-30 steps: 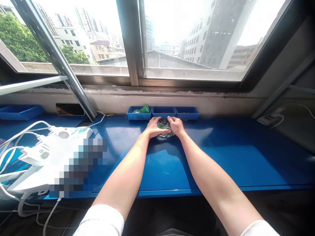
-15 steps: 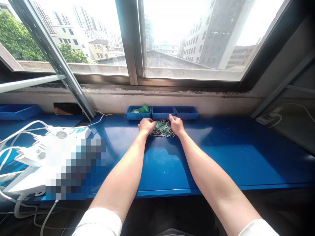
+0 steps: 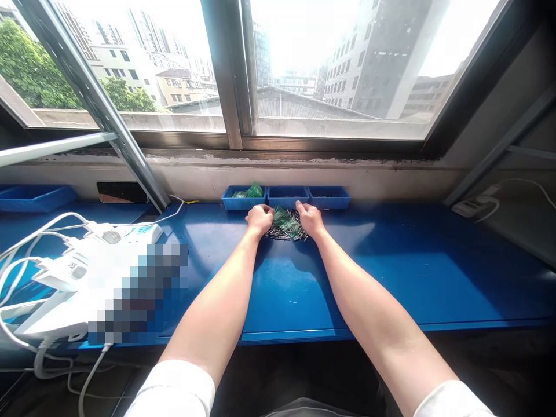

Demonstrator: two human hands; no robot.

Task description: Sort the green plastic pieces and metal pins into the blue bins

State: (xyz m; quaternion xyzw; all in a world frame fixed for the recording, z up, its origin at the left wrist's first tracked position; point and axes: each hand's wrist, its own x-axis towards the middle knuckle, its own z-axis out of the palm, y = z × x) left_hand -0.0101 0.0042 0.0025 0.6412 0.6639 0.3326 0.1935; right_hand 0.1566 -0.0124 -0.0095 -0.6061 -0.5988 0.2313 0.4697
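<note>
A small green plastic bag lies between my hands, over a loose pile of thin dark metal pieces that look like screws or pins. My left hand is closed, its thumb and fingers pinching the bag's left side. On the other side, my right hand is closed at the bag's right edge, thumb pointing up; its fingertips are partly hidden. Just behind the hands stand three blue bins: the left bin with green bags inside, the middle bin, and the right bin with some dark small pieces.
The blue tabletop runs under a window. At left are a white power strip with plugs and cables, a blurred-out patch, a metal shelf post, a phone-like dark slab and another blue tray.
The green bag stands up a little higher and spreads more between my hands. Both hands have hardly moved; the view has shifted slightly.
</note>
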